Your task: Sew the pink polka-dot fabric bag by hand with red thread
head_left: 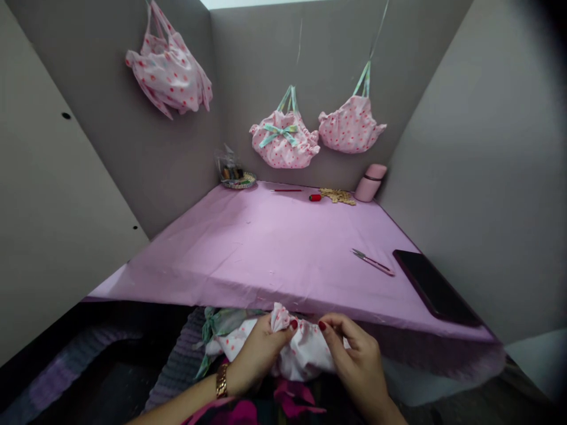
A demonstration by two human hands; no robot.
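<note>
Below the table's front edge, both my hands hold a small white fabric piece with pink dots (305, 351) over my lap. My left hand (257, 357) is closed, pinching a gathered fold of the cloth between thumb and fingers. My right hand (358, 363) is closed on the cloth's right side, thumb and forefinger pinched at its top edge. A pale green ribbon or strap (217, 324) trails from the cloth to the left. A gold bracelet sits on my left wrist.
A pink-covered table (266, 248) fills a grey-walled booth. On it lie thread snips (372, 262), a dark phone (434, 288), a red spool (315, 197), a pen (287, 190), a small basket (238, 177) and a pink bottle (371, 182). Three dotted fabric bags (286, 140) hang on the walls.
</note>
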